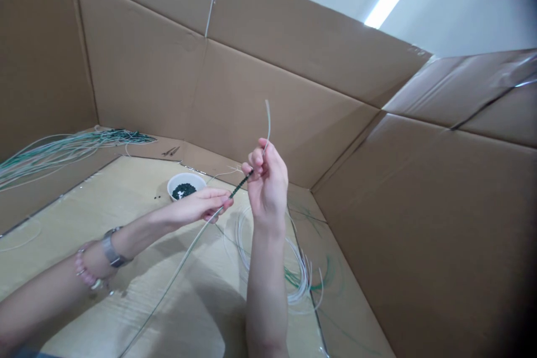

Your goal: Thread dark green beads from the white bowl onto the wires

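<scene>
Between my two hands runs a pale cord (184,258) with a row of small dark green beads (240,185) on it. My left hand (207,202) pinches the cord at the lower end of the beaded stretch. My right hand (268,179) is raised and closed around the upper end, and the cord's free tip (267,112) sticks up above its fingers. From my left hand the rest of the cord trails down toward the bottom edge. Just behind the left hand is a white bowl (171,183) holding dark beads (183,191).
A coil of white and green cords (300,285) lies right of my forearm. A long bundle of beaded strands (84,148) rests at the left, near some small dark tools (170,151). Cardboard walls (260,84) surround the table (138,190). A few loose beads lie beside the bowl.
</scene>
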### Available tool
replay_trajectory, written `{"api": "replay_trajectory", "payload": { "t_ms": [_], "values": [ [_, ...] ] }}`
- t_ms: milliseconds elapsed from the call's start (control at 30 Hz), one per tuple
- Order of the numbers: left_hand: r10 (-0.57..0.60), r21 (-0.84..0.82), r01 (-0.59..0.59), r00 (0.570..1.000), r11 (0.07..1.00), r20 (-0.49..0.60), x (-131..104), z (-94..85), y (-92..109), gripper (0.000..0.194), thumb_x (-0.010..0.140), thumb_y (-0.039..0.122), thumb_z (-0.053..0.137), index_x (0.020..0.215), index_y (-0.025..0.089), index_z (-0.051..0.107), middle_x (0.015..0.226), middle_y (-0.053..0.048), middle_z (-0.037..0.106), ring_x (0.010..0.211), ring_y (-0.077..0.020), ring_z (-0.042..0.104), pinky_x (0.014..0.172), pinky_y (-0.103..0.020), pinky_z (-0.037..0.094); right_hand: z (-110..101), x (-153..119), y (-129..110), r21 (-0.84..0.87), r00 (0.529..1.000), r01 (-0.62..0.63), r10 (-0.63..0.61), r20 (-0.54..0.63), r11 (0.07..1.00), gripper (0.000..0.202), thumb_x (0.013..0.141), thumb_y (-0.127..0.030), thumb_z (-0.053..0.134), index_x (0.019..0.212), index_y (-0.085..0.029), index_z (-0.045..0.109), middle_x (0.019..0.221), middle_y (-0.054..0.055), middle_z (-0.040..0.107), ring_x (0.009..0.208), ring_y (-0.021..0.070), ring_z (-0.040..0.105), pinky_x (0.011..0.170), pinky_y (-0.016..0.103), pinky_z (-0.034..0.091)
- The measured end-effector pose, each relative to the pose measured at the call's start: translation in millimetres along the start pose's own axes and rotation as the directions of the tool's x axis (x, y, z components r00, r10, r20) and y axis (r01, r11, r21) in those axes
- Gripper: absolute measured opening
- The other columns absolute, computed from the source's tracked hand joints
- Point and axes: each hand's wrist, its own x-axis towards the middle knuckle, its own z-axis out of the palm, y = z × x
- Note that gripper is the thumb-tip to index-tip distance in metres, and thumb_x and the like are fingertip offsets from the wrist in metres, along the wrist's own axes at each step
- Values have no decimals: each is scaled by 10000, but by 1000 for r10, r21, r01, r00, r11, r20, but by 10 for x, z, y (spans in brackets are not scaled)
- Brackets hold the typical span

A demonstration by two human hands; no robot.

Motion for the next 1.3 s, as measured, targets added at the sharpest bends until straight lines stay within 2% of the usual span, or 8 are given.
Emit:
{"api": "replay_trajectory", "payload": {
  "t_ms": [67, 167, 400, 600, 733, 900, 1133, 1300],
  "values": [
    [-29, 39, 28, 999, 999, 22, 20, -2, -33, 386, 828, 479, 556, 665, 157, 418, 620, 46, 310, 541, -76, 261, 511, -233, 187, 1, -14, -22, -34, 1000, 21, -22, -9, 999, 126, 837, -316, 552, 815, -204, 605, 567, -77, 381, 473, 34, 334, 457, 148, 357],
    [-72, 85, 67, 996, 994, 60, 42, 4, -74, 408, 829, 507, 545, 660, 154, 434, 602, 50, 311, 535, -77, 271, 514, -239, 182, -4, -28, -41, -67, 998, 55, -55, -7, 996, 118, 816, -320, 587, 780, -208, 599, 565, -74, 391, 468, 37, 326, 442, 157, 349],
    [-129, 77, 121, 986, 990, 110, 57, 39, -113, 450, 795, 548, 575, 644, 153, 421, 605, 54, 296, 530, -72, 249, 510, -236, 193, -33, -79, -120, -122, 993, 116, -111, 40, 986, 84, 792, -291, 620, 788, -208, 615, 609, -58, 502, 505, 39, 429, 489, 165, 410],
    [-66, -7, 68, 992, 998, 109, 40, 29, -72, 455, 770, 561, 593, 656, 158, 415, 621, 47, 293, 537, -76, 200, 493, -226, 181, 14, -113, -104, -102, 993, 95, -86, 83, 990, 82, 802, -261, 600, 874, -223, 607, 617, -63, 540, 525, 41, 468, 561, 172, 450],
    [5, -55, -1, 998, 998, 61, -47, -26, 45, 376, 828, 478, 552, 691, 163, 400, 655, 34, 291, 562, -86, 195, 502, -222, 178, 50, -106, -41, -91, 991, 85, -75, 111, 992, 127, 814, -244, 589, 939, -226, 598, 693, -50, 596, 593, 43, 518, 653, 181, 470],
    [61, -68, -59, 998, 996, 31, -144, -66, 199, 349, 862, 438, 508, 690, 172, 362, 665, 29, 266, 579, -100, 179, 510, -231, 171, 66, -85, 18, -72, 998, 49, -47, 31, 996, 190, 814, -259, 589, 1001, -228, 570, 773, -27, 640, 687, 73, 583, 742, 237, 501],
    [66, 23, -67, 996, 997, 63, -168, -85, 249, 334, 874, 432, 488, 700, 167, 386, 666, 30, 270, 579, -103, 187, 528, -252, 162, 56, -70, 13, 100, 996, -1, 10, -91, 995, 226, 777, -208, 612, 1002, -221, 591, 804, -31, 639, 670, 52, 579, 729, 208, 520],
    [-8, 229, -19, 993, 973, 116, -204, -132, 293, 352, 901, 451, 437, 697, 167, 394, 679, 24, 296, 596, -107, 239, 550, -258, 182, -5, -72, -102, 63, 999, 27, -24, -44, 998, 175, 785, -235, 602, 956, -204, 622, 700, -49, 575, 603, 46, 529, 706, 210, 522]
  ]
}}
